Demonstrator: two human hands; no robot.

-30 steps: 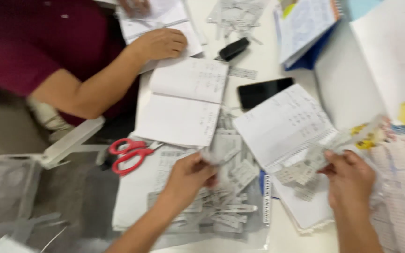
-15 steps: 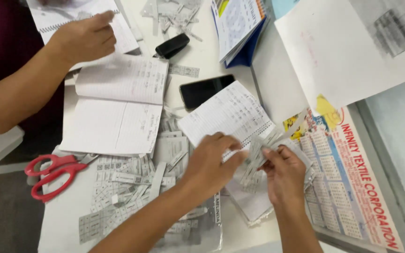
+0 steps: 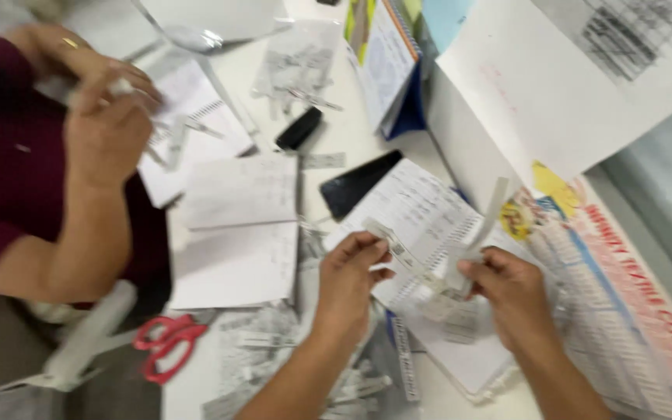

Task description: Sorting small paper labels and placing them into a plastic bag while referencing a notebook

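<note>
My left hand [image 3: 349, 274] and right hand [image 3: 507, 286] both pinch one paper strip [image 3: 407, 258] above the notebook [image 3: 421, 214]. I think I should hold it softly and pull evenly, so it does not tear.

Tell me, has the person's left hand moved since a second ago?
Yes. The left hand has shifted right, from the cut paper strips near the red scissors to the open notebook, meeting the right hand.

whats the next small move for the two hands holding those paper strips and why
Probably pull one strip free: the left hand and right hand both pinch the bunch of narrow paper strips above the open notebook, and the strips cross and overlap.
</note>
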